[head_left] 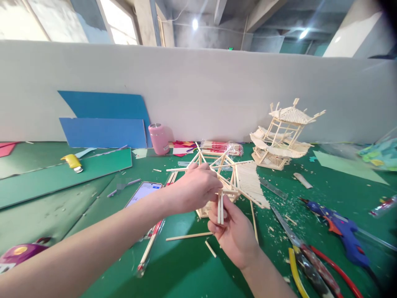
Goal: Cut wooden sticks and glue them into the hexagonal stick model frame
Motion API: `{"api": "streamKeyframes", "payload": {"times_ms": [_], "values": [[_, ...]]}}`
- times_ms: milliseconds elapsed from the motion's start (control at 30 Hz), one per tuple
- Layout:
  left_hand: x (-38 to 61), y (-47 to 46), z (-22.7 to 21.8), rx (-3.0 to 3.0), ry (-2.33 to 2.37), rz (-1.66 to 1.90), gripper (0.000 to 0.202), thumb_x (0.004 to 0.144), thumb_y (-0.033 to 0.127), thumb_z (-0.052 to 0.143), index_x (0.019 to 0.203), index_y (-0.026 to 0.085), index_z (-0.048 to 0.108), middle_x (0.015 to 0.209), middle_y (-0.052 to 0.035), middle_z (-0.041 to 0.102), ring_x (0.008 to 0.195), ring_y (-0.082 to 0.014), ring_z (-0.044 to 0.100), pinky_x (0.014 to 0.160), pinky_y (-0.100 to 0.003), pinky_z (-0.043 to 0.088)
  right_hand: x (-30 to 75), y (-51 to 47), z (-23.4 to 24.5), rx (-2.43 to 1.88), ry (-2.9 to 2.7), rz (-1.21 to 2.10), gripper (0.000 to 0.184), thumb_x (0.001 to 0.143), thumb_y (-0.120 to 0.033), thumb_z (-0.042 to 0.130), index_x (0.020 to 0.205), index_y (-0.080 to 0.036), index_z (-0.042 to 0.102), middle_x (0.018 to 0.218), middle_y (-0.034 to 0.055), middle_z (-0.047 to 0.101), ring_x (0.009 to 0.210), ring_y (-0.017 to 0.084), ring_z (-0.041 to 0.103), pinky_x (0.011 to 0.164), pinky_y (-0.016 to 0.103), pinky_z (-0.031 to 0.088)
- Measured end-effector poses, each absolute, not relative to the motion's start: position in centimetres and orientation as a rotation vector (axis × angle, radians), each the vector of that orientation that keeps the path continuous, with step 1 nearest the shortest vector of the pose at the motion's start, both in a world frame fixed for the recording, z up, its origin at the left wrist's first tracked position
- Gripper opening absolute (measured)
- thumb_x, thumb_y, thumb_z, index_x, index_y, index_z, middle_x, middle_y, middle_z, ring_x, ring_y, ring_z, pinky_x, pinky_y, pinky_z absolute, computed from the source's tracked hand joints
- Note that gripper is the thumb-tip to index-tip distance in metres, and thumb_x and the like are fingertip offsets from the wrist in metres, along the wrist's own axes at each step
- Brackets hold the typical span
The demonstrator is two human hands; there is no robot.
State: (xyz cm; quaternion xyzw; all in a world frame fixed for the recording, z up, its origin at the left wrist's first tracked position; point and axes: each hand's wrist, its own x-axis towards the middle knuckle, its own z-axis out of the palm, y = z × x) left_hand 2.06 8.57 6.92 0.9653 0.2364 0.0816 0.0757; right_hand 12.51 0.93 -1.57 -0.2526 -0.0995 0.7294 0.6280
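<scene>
My right hand point(234, 231) is closed around a few short wooden sticks point(220, 209), which stand almost upright between thumb and fingers. My left hand point(198, 188) reaches across from the left with its fingers pinched at the top of these sticks; what lies inside the pinch is hidden. Just behind both hands sits a partly built stick frame point(231, 165), with a slatted roof panel point(249, 182) on its right side. My left hand covers part of that frame. A loose stick point(189, 236) and a short stick piece point(210, 249) lie on the green table below my hands.
At right lie a blue glue gun point(338, 227), cutting pliers point(305, 252) and a clear ruler point(273, 189). Behind stand a finished-looking stick pavilion point(288, 136) and a pink cup point(159, 138). A phone point(144, 193), packaged sticks point(150, 246) and a yellow cutter point(72, 162) are left.
</scene>
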Motion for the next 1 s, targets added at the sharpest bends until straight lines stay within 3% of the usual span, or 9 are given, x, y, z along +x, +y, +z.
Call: {"api": "streamKeyframes", "payload": {"times_ms": [233, 533, 700, 1000], "values": [[2.1, 7.8, 7.4, 2.905, 0.741, 0.239, 0.020, 0.080, 0.013, 0.046, 0.072, 0.018, 0.064, 0.072, -0.0039, 0.061, 0.078, -0.0204, 0.047, 0.066, -0.033, 0.033, 12.5, 1.2, -1.5, -0.604, -0.194, 1.677, 0.030, 0.074, -0.032, 0.064, 0.057, -0.016, 0.045, 0.051, -0.0072, 0.030, 0.047, 0.007, 0.016, 0.041, 0.018, 0.023], [1.8, 7.2, 7.2, 2.893, 0.710, 0.256, 0.023, 0.081, 0.014, 0.042, 0.080, 0.020, 0.064, 0.075, -0.0034, 0.060, 0.077, -0.0198, 0.046, 0.066, -0.035, 0.033, 12.6, 1.0, -1.6, -0.593, -0.181, 1.676, 0.030, 0.065, -0.035, 0.073, 0.058, -0.015, 0.052, 0.047, -0.0081, 0.034, 0.045, 0.005, 0.020, 0.040, 0.016, 0.028], [1.6, 7.2, 7.0, 2.868, 0.698, 0.281, 0.029, 0.082, 0.013, 0.040, 0.094, 0.021, 0.065, 0.080, -0.0046, 0.061, 0.078, -0.0206, 0.046, 0.068, -0.037, 0.034, 12.7, 1.0, -1.6, -0.589, -0.181, 1.679, 0.024, 0.068, -0.031, 0.072, 0.061, -0.014, 0.057, 0.047, -0.0083, 0.034, 0.045, 0.004, 0.021, 0.041, 0.016, 0.029], [1.7, 7.1, 7.1, 2.867, 0.712, 0.274, 0.029, 0.080, 0.010, 0.041, 0.091, 0.020, 0.066, 0.081, -0.0053, 0.063, 0.079, -0.0211, 0.048, 0.069, -0.036, 0.035, 12.7, 1.2, -1.5, -0.562, -0.167, 1.685, 0.023, 0.069, -0.030, 0.071, 0.060, -0.015, 0.055, 0.047, -0.0082, 0.033, 0.044, 0.004, 0.020, 0.039, 0.015, 0.026]]}}
